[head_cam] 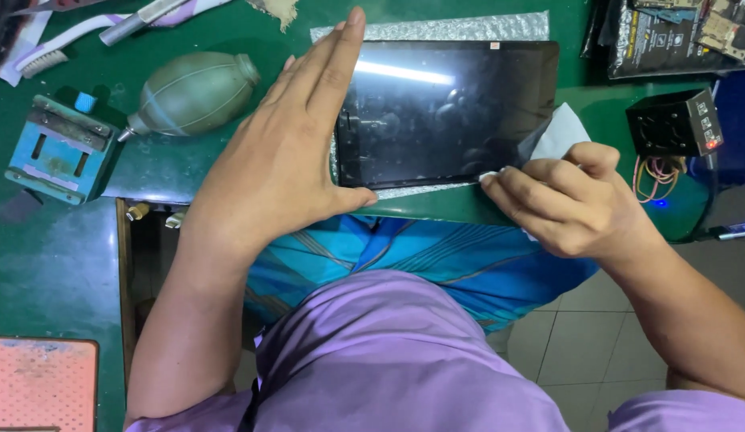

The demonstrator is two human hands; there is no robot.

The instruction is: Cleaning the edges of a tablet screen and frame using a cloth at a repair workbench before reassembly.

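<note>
Right now your left hand (284,152) lies flat, fingers open, against the tablet's (444,112) left short edge on the counter (52,240), its long axis running left-right, while your right hand (560,200) pinches a white wipe (560,132) at its near-right corner.

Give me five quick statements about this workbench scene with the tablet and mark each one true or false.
1. The left hand lies flat against the left edge of the dark tablet. True.
2. The right hand pinches a white cloth at the tablet's near right corner. True.
3. The grey-green rubber air blower lies to the right of the tablet. False: it lies to its left, beyond the left hand.
4. The tablet's screen is lit and shows a picture. False: it is dark and only reflects light.
5. The workbench top is green. True.
</note>
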